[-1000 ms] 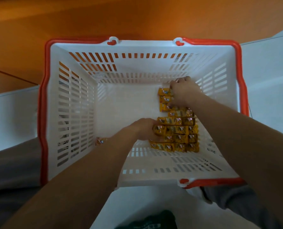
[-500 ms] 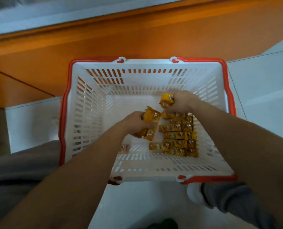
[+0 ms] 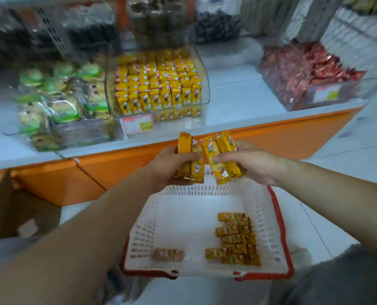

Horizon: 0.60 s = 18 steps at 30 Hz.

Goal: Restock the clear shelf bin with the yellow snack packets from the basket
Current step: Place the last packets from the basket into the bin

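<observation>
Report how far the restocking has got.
Done: the clear shelf bin already holds rows of yellow packets. In hand: left hand and right hand each grip several yellow snack packets above the basket. Left: a stack of packets remains inside.

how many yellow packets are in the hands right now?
4, possibly more hidden behind. Two stand upright in the left hand: packets and. Two tilt in the right hand: packets and. All are held above the basket.
</observation>
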Available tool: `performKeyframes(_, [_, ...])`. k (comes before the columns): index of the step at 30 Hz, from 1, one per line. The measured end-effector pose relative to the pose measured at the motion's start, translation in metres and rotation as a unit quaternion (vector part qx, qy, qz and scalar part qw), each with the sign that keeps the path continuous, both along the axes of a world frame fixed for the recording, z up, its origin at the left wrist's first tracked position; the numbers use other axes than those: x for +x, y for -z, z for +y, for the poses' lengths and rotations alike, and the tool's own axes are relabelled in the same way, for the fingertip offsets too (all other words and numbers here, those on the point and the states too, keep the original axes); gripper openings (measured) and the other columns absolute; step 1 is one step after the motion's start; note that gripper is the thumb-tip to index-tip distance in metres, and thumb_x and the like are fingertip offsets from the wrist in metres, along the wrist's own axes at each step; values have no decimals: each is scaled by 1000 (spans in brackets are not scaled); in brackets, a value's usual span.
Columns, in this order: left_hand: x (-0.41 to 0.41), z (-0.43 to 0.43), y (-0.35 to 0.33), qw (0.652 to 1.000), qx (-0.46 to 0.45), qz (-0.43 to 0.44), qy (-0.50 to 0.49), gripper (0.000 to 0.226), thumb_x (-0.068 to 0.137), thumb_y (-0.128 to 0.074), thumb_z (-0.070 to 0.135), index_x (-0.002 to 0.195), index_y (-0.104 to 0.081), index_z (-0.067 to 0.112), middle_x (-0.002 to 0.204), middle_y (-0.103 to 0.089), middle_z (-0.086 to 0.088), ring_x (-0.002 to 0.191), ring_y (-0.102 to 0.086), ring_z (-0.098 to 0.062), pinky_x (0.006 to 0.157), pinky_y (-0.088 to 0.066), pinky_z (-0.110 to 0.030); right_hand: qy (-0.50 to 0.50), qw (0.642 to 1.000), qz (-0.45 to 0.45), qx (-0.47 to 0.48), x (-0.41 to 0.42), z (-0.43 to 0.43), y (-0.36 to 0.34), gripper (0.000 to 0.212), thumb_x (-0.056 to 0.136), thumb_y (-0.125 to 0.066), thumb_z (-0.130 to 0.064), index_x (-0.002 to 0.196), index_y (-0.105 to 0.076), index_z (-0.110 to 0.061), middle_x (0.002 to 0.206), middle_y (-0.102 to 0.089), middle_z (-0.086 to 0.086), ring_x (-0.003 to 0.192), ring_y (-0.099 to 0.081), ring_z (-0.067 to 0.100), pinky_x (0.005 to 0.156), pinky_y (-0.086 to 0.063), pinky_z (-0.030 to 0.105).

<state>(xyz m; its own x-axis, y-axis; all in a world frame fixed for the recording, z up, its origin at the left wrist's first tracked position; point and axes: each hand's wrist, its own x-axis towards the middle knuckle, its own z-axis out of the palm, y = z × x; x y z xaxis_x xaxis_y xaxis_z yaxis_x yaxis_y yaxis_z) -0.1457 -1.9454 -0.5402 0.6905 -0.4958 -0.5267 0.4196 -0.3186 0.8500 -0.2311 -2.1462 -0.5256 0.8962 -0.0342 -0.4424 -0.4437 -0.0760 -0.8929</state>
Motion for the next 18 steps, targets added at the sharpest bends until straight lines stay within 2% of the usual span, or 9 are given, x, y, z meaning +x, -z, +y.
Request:
performKeyframes(2, [-6,0,-35,999,-32,-22,-14,17,88,-77,31,103,-73,23,88,-79,-2,72,-76,-19,59,-59,-30,10,999,-22,42,-8,6,-33,35,79,-78,-22,113,-71,-14,113,-73,16,97,-70,31,86,-53,47])
performKeyframes(6, [-18,7,-77,993,-71,-75,-63,18,90,-75,32,105,-72,22,92,-80,0,77,-78,-19,56,-58,-29,19,987,-83,134,-23,18,-68,29,72,-78,-33,99,-77,-23,99,-76,6,78,-71,19,62,-55,27])
performKeyframes(10, [-21,15,-86,987,-75,-88,-112,20,91,-74,34,108,-70,25,93,-80,2,78,-78,-19,57,-58,-29,52,978,-123,163,-14,32,-76,15,75,-75,-28,89,-77,-24,89,-76,6,69,-71,19,51,-51,25])
performKeyframes(13, [-19,19,-80,985,-67,-76,-138,23,92,-72,38,111,-69,25,90,-80,3,77,-78,-19,57,-59,-30,41,976,-129,173,-4,40,-78,18,75,-76,-29,92,-76,-22,89,-75,7,68,-70,19,49,-50,26])
performKeyframes(15, [-17,17,-78,986,-78,-48,-143,30,91,-70,45,114,-70,25,94,-80,-2,80,-78,-23,63,-60,-35,38,978,-130,160,0,43,-75,23,73,-79,-32,93,-76,-23,89,-75,7,66,-68,16,50,-49,26])
performKeyframes(18, [-15,9,-77,988,-109,-15,-106,55,78,-74,64,118,-71,26,105,-79,-6,94,-77,-28,83,-62,-48,54,984,-131,111,6,46,-70,26,70,-86,-36,93,-76,-28,90,-77,5,65,-69,14,50,-49,24])
